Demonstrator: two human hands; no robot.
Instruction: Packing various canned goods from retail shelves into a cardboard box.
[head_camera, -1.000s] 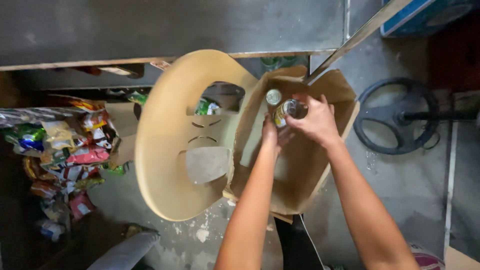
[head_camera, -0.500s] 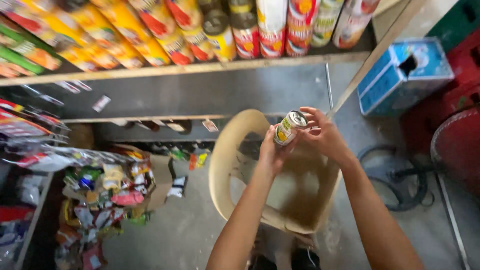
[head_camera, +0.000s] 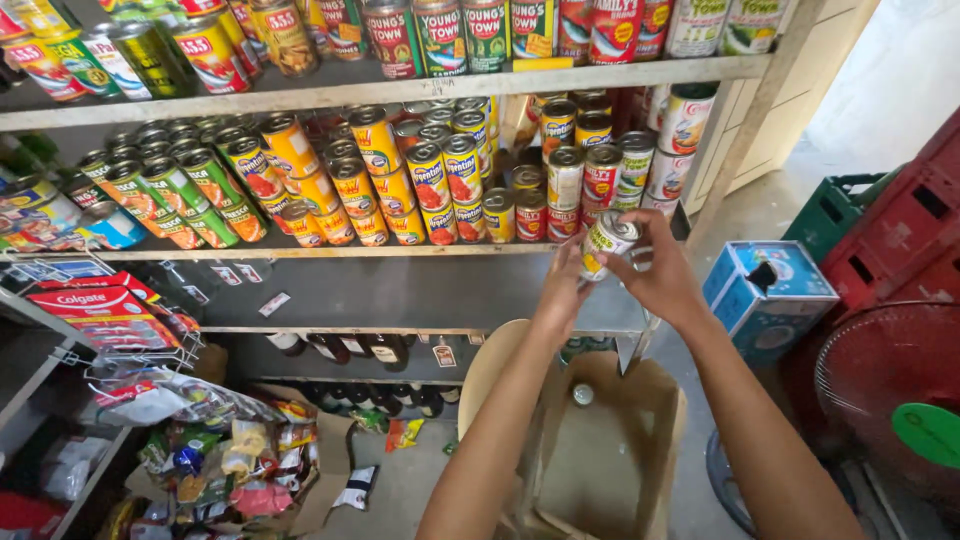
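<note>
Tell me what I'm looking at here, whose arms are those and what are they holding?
Those arms belong to a person wearing a camera on their head, so the picture looks down and forward over their own hands. The left hand and the right hand together hold one small tin can with a pale label, raised in front of a shelf packed with rows of colourful cans. Below the hands sits an open cardboard box with one more can inside it. The box rests on a tan plastic chair. To the right stand a blue carton and a red fan.
</note>
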